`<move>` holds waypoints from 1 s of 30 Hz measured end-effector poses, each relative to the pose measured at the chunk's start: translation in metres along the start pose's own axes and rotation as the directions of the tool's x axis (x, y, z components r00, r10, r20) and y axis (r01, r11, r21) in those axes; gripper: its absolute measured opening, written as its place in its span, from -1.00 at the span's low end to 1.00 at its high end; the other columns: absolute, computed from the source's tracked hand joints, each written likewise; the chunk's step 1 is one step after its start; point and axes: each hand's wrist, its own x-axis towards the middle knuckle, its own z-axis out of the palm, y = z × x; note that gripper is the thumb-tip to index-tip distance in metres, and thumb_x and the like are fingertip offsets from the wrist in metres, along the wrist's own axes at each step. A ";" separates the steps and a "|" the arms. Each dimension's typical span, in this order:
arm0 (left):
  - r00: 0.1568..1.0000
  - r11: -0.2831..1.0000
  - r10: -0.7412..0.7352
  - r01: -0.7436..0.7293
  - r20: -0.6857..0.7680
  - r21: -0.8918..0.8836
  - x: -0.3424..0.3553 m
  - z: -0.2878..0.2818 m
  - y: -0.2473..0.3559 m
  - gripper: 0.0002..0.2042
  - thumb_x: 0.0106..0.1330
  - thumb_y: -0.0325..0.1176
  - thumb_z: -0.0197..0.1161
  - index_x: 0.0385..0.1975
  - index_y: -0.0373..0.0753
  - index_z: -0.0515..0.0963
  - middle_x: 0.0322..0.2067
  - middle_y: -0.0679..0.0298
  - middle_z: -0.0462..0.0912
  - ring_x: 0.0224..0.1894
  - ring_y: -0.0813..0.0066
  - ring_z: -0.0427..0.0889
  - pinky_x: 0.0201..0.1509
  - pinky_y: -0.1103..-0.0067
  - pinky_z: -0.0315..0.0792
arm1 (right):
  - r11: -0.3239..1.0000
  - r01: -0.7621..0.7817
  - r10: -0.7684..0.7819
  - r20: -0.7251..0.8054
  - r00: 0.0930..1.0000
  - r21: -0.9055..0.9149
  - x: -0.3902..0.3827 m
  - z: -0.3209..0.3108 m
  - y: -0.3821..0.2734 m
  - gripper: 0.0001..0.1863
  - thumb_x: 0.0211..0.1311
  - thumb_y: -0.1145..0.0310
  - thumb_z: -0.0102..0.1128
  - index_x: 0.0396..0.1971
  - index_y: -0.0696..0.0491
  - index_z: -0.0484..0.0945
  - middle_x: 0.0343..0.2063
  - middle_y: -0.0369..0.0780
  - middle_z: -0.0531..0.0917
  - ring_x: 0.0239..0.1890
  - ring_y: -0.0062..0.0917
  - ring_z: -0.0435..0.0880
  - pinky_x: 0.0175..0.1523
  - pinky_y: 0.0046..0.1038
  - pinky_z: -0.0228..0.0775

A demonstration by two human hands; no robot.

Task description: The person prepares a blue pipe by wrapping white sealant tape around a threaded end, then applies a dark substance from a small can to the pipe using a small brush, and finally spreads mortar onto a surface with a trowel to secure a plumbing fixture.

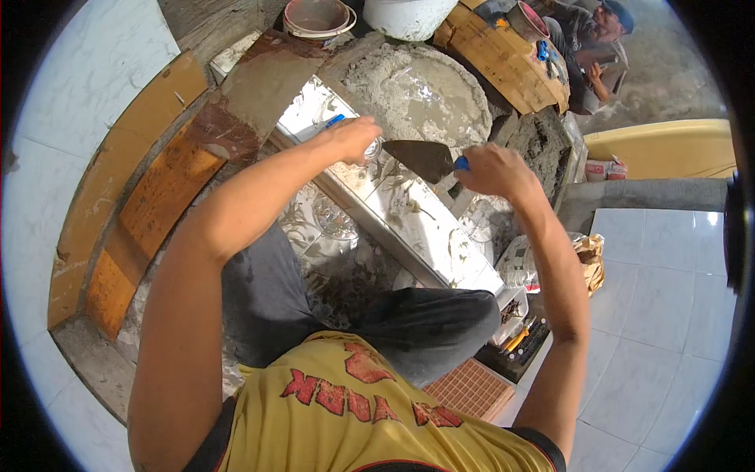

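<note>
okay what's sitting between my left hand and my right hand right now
In the head view, the dark trowel blade spans from the right hand toward the left hand.

The trowel blade looks like dull matt metal with a blue plastic handle. The long tile is glossy but smeared, and the mortar pile at top center looks rough, wet and gritty.

Looks like a tiling job site: mortar pile, trowel, buckets, loose tiles, half-tiled floor.

Blue-handled trowel, white marbled tile
</note>
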 end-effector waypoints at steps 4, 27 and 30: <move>0.999 0.998 -0.007 0.005 0.044 0.064 0.000 -0.002 0.006 -0.31 -0.21 -0.39 0.60 0.06 -0.32 0.52 -0.09 0.01 0.57 0.07 0.00 0.56 0.13 0.28 0.48 | 0.958 0.122 -0.142 -0.062 0.988 -0.259 0.009 -0.024 -0.026 -0.71 0.13 0.22 0.19 -0.33 0.15 0.64 -0.35 0.01 0.72 -0.28 -0.15 0.76 -0.16 -0.18 0.60; 0.999 0.998 -0.034 0.032 0.038 0.050 -0.002 -0.013 0.019 -0.31 -0.13 -0.40 0.60 0.12 -0.13 0.47 -0.08 -0.02 0.54 0.02 -0.05 0.59 0.11 0.25 0.51 | 0.986 0.162 -0.160 -0.026 0.987 0.050 0.040 0.046 0.059 -0.57 0.02 0.08 0.41 -0.50 0.23 0.63 -0.68 -0.13 0.60 -0.61 -0.38 0.65 -0.51 -0.33 0.52; 0.996 0.999 -0.028 0.025 0.084 0.042 0.001 -0.020 0.022 -0.31 -0.11 -0.39 0.59 0.13 -0.13 0.47 -0.03 -0.05 0.51 0.02 -0.06 0.58 0.11 0.25 0.50 | 0.948 -0.044 -0.078 0.361 0.929 0.316 0.032 0.040 0.059 -0.55 0.01 0.07 0.42 -0.48 0.25 0.64 -0.68 -0.12 0.61 -0.62 -0.39 0.63 -0.52 -0.35 0.46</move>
